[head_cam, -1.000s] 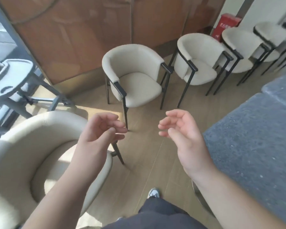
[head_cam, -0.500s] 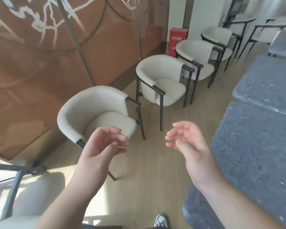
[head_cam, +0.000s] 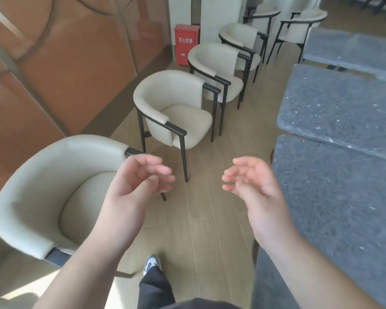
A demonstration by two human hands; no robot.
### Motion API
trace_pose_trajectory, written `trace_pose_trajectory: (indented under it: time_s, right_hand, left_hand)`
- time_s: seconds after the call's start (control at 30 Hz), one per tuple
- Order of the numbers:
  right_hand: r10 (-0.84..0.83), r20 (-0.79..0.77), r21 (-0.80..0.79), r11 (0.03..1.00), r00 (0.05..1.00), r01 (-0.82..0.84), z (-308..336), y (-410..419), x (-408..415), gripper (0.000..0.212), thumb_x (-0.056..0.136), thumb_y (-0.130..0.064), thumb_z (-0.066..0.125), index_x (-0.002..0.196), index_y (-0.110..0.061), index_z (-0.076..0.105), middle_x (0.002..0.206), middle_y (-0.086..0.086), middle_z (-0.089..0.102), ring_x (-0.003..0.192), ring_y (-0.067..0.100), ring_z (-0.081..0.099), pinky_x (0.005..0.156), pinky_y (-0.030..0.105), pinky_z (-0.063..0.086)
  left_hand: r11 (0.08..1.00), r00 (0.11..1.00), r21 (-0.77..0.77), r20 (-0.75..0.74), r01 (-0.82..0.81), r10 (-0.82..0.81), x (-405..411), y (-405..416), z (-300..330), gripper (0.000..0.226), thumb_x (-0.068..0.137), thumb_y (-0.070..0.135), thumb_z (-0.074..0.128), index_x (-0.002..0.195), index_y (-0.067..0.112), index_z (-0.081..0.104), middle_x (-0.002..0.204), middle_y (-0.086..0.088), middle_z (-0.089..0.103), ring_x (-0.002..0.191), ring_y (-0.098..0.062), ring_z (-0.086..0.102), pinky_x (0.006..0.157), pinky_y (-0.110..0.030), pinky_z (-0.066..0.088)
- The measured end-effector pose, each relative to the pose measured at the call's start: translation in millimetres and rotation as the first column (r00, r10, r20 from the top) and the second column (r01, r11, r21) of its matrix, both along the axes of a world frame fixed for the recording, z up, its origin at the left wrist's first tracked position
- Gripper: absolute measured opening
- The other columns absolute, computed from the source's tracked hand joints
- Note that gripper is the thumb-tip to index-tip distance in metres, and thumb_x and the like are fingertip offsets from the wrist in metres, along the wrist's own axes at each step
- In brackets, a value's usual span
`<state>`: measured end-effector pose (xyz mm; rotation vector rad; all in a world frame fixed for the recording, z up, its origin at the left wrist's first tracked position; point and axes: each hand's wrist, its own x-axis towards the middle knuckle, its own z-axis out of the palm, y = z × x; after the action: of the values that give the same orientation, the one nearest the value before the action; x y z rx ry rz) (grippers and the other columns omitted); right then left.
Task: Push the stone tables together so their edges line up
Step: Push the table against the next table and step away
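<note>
Bright daylight, motion-blurred, warped edges

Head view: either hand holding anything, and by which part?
Nothing is held. Left hand and right hand hang loosely curled over the wooden floor, clear of the grey stone table.

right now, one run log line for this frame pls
phase: approach | left hand: empty, loosely curled | right hand: empty, loosely curled | near stone table: untouched | far stone table: edge offset from near one
</note>
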<state>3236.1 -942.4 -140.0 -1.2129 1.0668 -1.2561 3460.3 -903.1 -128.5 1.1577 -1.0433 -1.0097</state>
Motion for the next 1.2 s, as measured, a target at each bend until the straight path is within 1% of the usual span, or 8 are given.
trace_pose_trajectory:
  time_s: [0.3, 0.43, 0.57, 0.7, 0.83, 0.93, 1.03, 1.2]
  right_hand:
    - [-0.141, -0.016, -0.027, 0.990, 0.990, 0.140, 7.9, -97.6, 110.7, 0.034, 0.084, -0.003, 0.047, 0.112, -0.017, 0.061, 0.095, 0.004, 0.070, 0.097, 0.020, 0.068, 0.091, 0.043, 0.058]
    - [-0.177, -0.031, -0.023, 0.984, 0.984, 0.176, 3.4, -128.2, 145.2, 0.039, 0.090, 0.010, 0.046, 0.112, -0.018, 0.061, 0.097, 0.005, 0.069, 0.098, 0.020, 0.068, 0.091, 0.042, 0.057]
    - [-0.226, -0.076, 0.011, 0.974, 0.971, 0.227, -2.4, -144.4, 153.4, 0.041, 0.091, 0.016, 0.045, 0.113, -0.015, 0.060, 0.095, 0.002, 0.069, 0.095, 0.018, 0.067, 0.091, 0.044, 0.058]
    - [-0.341, -0.097, 0.065, 0.935, 0.935, 0.348, -6.2, -167.0, 138.1, 0.042, 0.092, 0.019, 0.045, 0.115, -0.012, 0.060, 0.096, 0.004, 0.070, 0.093, 0.024, 0.068, 0.095, 0.051, 0.055]
    - [-0.425, -0.087, 0.080, 0.899, 0.901, 0.431, -14.3, -199.4, 108.8, 0.041, 0.093, 0.018, 0.043, 0.116, -0.012, 0.059, 0.097, 0.005, 0.070, 0.095, 0.023, 0.068, 0.094, 0.045, 0.057]
    - [-0.490, -0.064, 0.079, 0.866, 0.869, 0.494, -21.7, -231.7, 78.4, 0.039, 0.094, 0.018, 0.043, 0.116, -0.010, 0.059, 0.096, 0.006, 0.069, 0.094, 0.019, 0.068, 0.092, 0.041, 0.058]
    - [-0.513, -0.039, 0.091, 0.853, 0.857, 0.515, -25.9, -271.4, 38.2, 0.041, 0.093, 0.018, 0.043, 0.114, -0.013, 0.060, 0.096, 0.005, 0.070, 0.095, 0.021, 0.068, 0.092, 0.041, 0.058]
    - [-0.548, -0.038, 0.076, 0.832, 0.836, 0.549, -22.1, -338.5, -26.4, 0.046, 0.090, 0.022, 0.039, 0.112, -0.012, 0.060, 0.095, 0.008, 0.068, 0.093, 0.019, 0.066, 0.089, 0.039, 0.059]
  left_hand:
    - [0.984, 0.984, -0.009, -0.015, 0.177, -0.177, 108.7, -121.4, 6.5, 0.026, 0.091, 0.006, 0.047, 0.113, 0.009, 0.060, 0.100, -0.005, 0.072, 0.095, -0.027, 0.072, 0.084, -0.028, 0.058]
    - [0.980, 0.980, 0.016, -0.027, 0.198, -0.198, 147.0, -170.5, 1.4, 0.027, 0.090, 0.007, 0.046, 0.111, 0.012, 0.062, 0.100, -0.005, 0.072, 0.095, -0.027, 0.073, 0.084, -0.029, 0.059]
    - [0.971, 0.971, 0.047, -0.038, 0.236, -0.234, 154.5, -208.0, -9.7, 0.027, 0.095, 0.000, 0.048, 0.110, 0.014, 0.065, 0.100, -0.004, 0.073, 0.095, -0.026, 0.074, 0.083, -0.027, 0.059]
    - [0.946, 0.947, 0.055, -0.049, 0.320, -0.318, 139.3, -253.2, -13.8, 0.028, 0.093, 0.002, 0.048, 0.109, 0.016, 0.067, 0.100, -0.005, 0.073, 0.095, -0.027, 0.074, 0.083, -0.029, 0.059]
    - [0.917, 0.919, 0.064, -0.032, 0.394, -0.393, 105.2, -306.1, -17.8, 0.033, 0.097, -0.007, 0.043, 0.108, 0.015, 0.066, 0.100, -0.007, 0.073, 0.095, -0.028, 0.073, 0.086, -0.034, 0.060]
    - [0.900, 0.902, 0.068, -0.007, 0.431, -0.431, 69.3, -351.0, -18.3, 0.044, 0.099, -0.014, 0.040, 0.103, 0.019, 0.068, 0.097, -0.006, 0.073, 0.092, -0.026, 0.074, 0.082, -0.030, 0.060]
    - [0.889, 0.892, 0.088, 0.024, 0.449, -0.452, 27.6, -399.2, -17.9, 0.041, 0.098, -0.016, 0.039, 0.105, 0.015, 0.066, 0.095, -0.004, 0.074, 0.089, -0.023, 0.074, 0.079, -0.026, 0.059]
    - [0.869, 0.871, 0.096, 0.026, 0.486, -0.490, -42.7, -472.4, -14.0, 0.038, 0.098, -0.018, 0.037, 0.106, 0.009, 0.063, 0.091, -0.002, 0.074, 0.086, -0.022, 0.073, 0.078, -0.028, 0.060]
